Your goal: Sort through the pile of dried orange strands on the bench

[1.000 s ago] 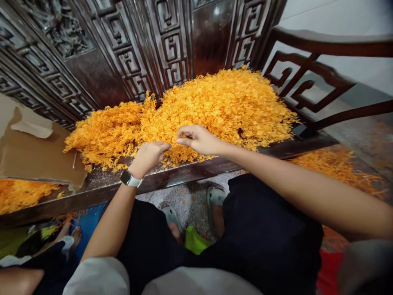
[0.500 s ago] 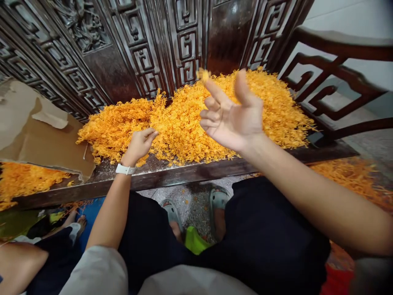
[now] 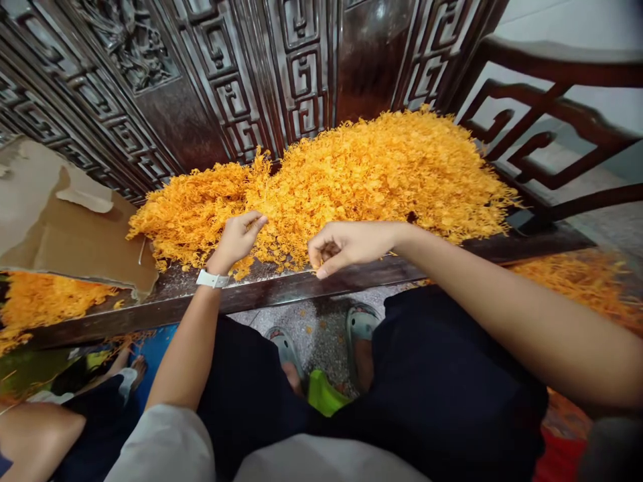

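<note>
A large heap of small, stringy, curly orange pieces [image 3: 372,167] lies along a dark wooden bench [image 3: 301,289]. My left hand [image 3: 238,239], with a white watch [image 3: 211,278] on its wrist, is closed in a pinch at the near side of the heap. Whatever its fingertips hold is too small to make out. Over the bench's front edge, my right hand [image 3: 341,248] is curled palm down, thumb and index finger close together. A speck of orange shows by those fingertips, but I cannot tell whether it is held.
A torn cardboard box [image 3: 75,221] stands on the left of the bench. Behind the heap rises a carved dark backrest [image 3: 301,73]; an openwork armrest [image 3: 557,127] is at right. More orange pieces [image 3: 577,284] lie low at right. Another person's shoulder [image 3: 40,435] shows at lower left.
My right hand was raised palm up over the heap with an orange piece at its index fingertip. It has turned over and come down to the bench edge. My left hand has barely moved.
</note>
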A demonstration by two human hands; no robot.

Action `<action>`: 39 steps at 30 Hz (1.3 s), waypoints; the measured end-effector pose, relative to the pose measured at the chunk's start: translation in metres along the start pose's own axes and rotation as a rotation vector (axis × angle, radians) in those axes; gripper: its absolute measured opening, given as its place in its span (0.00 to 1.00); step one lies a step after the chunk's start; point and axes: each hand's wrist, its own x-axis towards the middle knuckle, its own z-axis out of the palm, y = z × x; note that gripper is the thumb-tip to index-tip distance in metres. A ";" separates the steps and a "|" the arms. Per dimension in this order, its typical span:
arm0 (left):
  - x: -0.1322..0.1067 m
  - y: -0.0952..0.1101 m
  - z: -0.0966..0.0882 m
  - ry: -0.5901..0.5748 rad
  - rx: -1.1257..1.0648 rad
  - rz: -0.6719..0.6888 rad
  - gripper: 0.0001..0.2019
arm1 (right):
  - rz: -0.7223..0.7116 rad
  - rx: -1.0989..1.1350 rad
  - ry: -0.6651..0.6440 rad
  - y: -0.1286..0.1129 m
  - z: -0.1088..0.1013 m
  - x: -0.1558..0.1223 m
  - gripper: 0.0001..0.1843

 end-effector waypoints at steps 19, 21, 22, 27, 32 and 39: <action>0.000 -0.006 0.005 -0.081 0.087 0.012 0.20 | 0.078 0.128 0.265 0.019 0.000 0.006 0.13; -0.001 -0.008 0.004 -0.086 0.098 0.006 0.21 | 0.129 0.013 -0.055 0.012 0.000 -0.001 0.14; -0.001 -0.009 0.003 -0.086 0.105 0.002 0.21 | 0.123 0.042 -0.112 0.008 -0.002 -0.004 0.15; -0.001 -0.010 0.002 -0.075 0.120 0.007 0.21 | -0.208 0.526 0.590 0.003 -0.023 -0.005 0.13; 0.000 -0.005 0.005 -0.104 0.098 0.003 0.19 | 0.146 0.881 0.883 0.022 -0.012 0.014 0.13; 0.000 0.005 0.010 -0.084 0.049 0.013 0.22 | 0.178 0.506 0.574 0.023 0.017 0.027 0.04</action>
